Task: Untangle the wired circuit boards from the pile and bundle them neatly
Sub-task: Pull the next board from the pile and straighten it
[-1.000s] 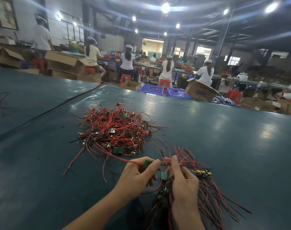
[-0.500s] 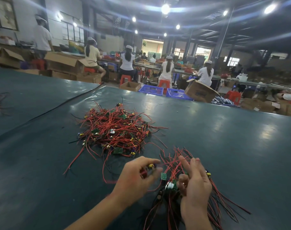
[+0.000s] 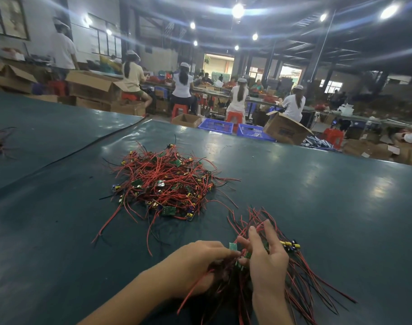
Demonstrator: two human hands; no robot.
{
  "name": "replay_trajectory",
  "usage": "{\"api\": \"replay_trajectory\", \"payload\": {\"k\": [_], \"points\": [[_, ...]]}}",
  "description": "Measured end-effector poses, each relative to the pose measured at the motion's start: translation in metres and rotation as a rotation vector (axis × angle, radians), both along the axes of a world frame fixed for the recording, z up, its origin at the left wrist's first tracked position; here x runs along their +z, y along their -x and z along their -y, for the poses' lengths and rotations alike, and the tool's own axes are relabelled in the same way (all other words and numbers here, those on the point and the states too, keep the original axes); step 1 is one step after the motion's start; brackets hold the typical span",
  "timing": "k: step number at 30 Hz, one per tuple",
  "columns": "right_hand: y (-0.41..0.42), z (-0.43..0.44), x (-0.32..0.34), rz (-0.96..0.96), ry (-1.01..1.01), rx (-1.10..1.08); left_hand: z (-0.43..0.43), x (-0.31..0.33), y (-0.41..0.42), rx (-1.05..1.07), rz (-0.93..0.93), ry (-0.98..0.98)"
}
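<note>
You work at a wide dark green table (image 3: pixel 317 207). The pile (image 3: pixel 162 181) of wired circuit boards lies in the middle of it, a little to the left and well apart from your hands. It is a loose heap of red and black wires, with small green boards and yellow parts mixed in, and some wire ends stick out on all sides.

Near the front edge, both your hands are on the bundle (image 3: pixel 303 285). Its long red and black wires spread out over the table to the right and toward you. Your left hand (image 3: pixel 200 261) comes in from the left with its fingers curled around the board end of the bundle, and some wires come out below this hand. One small green board (image 3: pixel 233 247) stands up just above its fingertips, between the two hands.

Your right hand (image 3: pixel 268 261) is just beside the left one, with its back turned to the camera. Two of its fingers (image 3: pixel 269 231) point straight up among the red wire ends. The thumb side is mixed with the boards, so I cannot tell whether this hand pinches anything. Some yellow parts (image 3: pixel 287 243) of the bundle show just to the right of it.

Behind the table, workers (image 3: pixel 182 83) in white caps sit on red stools (image 3: pixel 179 110) with their backs to you. An open cardboard box (image 3: pixel 286 131) and blue baskets (image 3: pixel 216 126) stand at the far edge.
</note>
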State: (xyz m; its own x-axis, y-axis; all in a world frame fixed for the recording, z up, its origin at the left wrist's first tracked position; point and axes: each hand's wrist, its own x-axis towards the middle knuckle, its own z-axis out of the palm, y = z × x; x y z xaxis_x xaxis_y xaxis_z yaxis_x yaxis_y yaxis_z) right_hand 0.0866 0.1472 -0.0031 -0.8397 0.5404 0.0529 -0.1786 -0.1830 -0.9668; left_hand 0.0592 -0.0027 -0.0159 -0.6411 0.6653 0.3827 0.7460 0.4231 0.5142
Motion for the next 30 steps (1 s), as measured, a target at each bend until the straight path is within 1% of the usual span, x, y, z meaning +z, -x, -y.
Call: {"api": "replay_trajectory", "payload": {"k": [2, 5, 7, 10, 12, 13, 15, 17, 18, 20, 22, 23, 24, 26, 28, 30], "points": [[0.0, 0.001, -0.002, 0.007, -0.011, 0.042, -0.002, -0.001, -0.002, 0.014, -0.179, -0.057], [0.001, 0.001, -0.003, 0.0, -0.025, 0.059, -0.008, -0.002, -0.006, 0.04, -0.231, -0.13], [0.002, 0.0, -0.005, 0.0, -0.014, 0.06, -0.009, -0.002, -0.007, 0.026, -0.209, -0.08], [0.003, 0.0, -0.006, 0.008, -0.006, 0.076, -0.002, 0.003, -0.003, -0.081, -0.093, 0.007], [0.004, -0.001, -0.007, 0.014, -0.01, 0.085, 0.005, 0.008, 0.001, -0.098, -0.068, 0.068], [0.004, -0.001, -0.006, 0.023, -0.008, 0.091, 0.008, 0.009, 0.003, -0.076, -0.109, 0.116], [0.003, 0.001, -0.005, 0.037, 0.0, 0.103, 0.011, 0.011, 0.005, 0.014, -0.25, 0.209], [0.002, 0.002, -0.005, 0.043, -0.006, 0.117, 0.009, 0.014, 0.002, 0.127, -0.37, 0.246], [0.002, 0.003, -0.005, 0.044, -0.012, 0.123, 0.009, 0.016, 0.001, 0.187, -0.418, 0.237], [0.002, 0.003, -0.005, 0.045, -0.026, 0.132, 0.013, 0.019, 0.004, 0.316, -0.474, 0.131], [0.001, 0.002, -0.004, 0.046, -0.039, 0.137, 0.022, 0.02, 0.012, 0.46, -0.446, 0.026], [0.001, 0.002, -0.005, 0.048, -0.045, 0.142, 0.027, 0.019, 0.016, 0.541, -0.405, 0.017], [0.0, 0.002, -0.004, 0.051, -0.05, 0.151, 0.032, 0.017, 0.019, 0.623, -0.342, 0.052], [-0.001, 0.002, -0.004, 0.055, -0.058, 0.168, 0.041, 0.009, 0.028, 0.763, -0.189, 0.21], [-0.001, 0.001, -0.004, 0.055, -0.062, 0.177, 0.047, 0.001, 0.034, 0.811, -0.088, 0.374], [-0.002, 0.001, -0.004, 0.056, -0.07, 0.182, 0.049, -0.005, 0.037, 0.816, -0.077, 0.462]]}}
